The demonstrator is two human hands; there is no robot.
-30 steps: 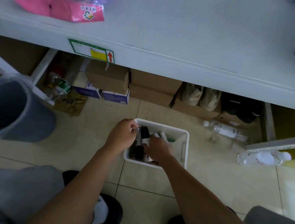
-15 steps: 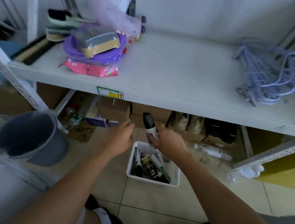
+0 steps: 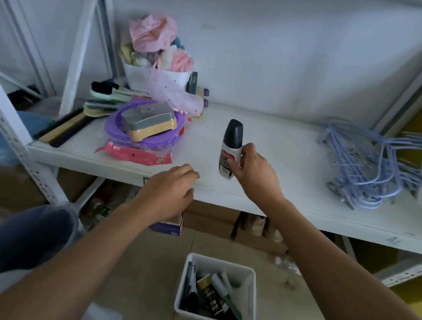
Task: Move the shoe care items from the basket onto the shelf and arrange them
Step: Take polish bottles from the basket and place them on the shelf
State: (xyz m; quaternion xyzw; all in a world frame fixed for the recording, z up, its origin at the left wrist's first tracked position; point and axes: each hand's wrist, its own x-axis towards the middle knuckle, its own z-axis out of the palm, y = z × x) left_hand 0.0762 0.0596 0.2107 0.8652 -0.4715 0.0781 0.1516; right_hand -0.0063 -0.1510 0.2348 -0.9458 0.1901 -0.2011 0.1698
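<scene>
- Bottle [image 3: 231, 148] upright in right hand [image 3: 253, 169], fingers curled round it, near shelf [image 3: 281, 150] front edge, likely for standing it.
- Left hand [image 3: 169, 189] empty, loosely curled, at front edge, maybe bracing.

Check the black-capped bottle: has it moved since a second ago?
Yes. The black-capped bottle went up and out of the white basket; the right hand now holds it over the shelf board.

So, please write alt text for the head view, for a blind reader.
The right hand holds a black-capped bottle nearly upright over the white shelf; the left hand hovers empty nearby. The basket sits on the floor below.
</scene>
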